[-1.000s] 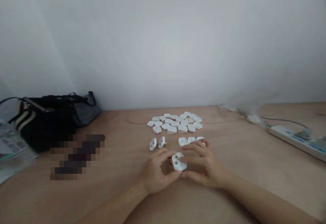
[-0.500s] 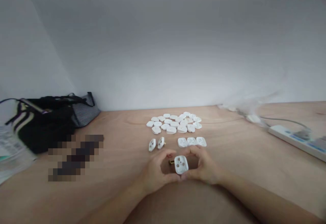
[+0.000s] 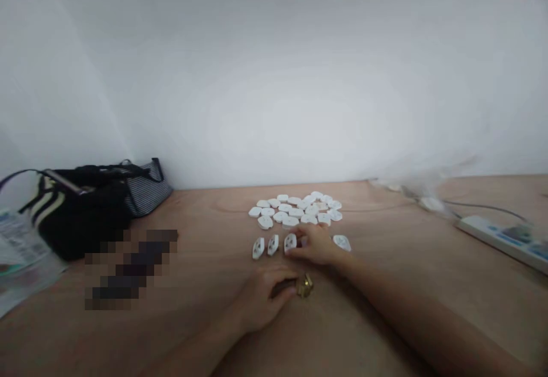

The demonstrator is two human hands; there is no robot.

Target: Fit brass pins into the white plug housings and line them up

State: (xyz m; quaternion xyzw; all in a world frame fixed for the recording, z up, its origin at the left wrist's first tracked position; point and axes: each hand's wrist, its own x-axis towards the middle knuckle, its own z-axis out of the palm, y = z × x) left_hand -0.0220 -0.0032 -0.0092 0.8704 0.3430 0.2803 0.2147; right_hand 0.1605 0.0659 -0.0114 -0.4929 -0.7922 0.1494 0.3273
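Observation:
My right hand (image 3: pixel 315 244) is closed on a white plug (image 3: pixel 290 243), standing on edge with its contact side toward the left. Two similar white plugs, one on the left (image 3: pixel 258 248) and one beside it (image 3: pixel 273 244), stand tilted in the same row. My left hand (image 3: pixel 268 297) is nearer to me, thumb and forefinger apart, with their tips at the edge of a small cluster of brass pins (image 3: pixel 305 285). Whether the fingertips touch the brass is unclear. Right of my right hand lies another white plug piece (image 3: pixel 341 243), face up; my hand hides the area beside it.
Behind the row, several white plug pieces (image 3: pixel 295 212) lie grouped on the wooden table (image 3: pixel 205 263). A black bag (image 3: pixel 85 211) and a clear plastic bag (image 3: pixel 25 263) are on the left. At right are a power strip (image 3: pixel 505 240) and crumpled clear plastic (image 3: pixel 423 185).
My right hand has moved forward and left, taking the white plug to the row's end. My left hand has let go of the plug and stays near the brass pins, which now show.

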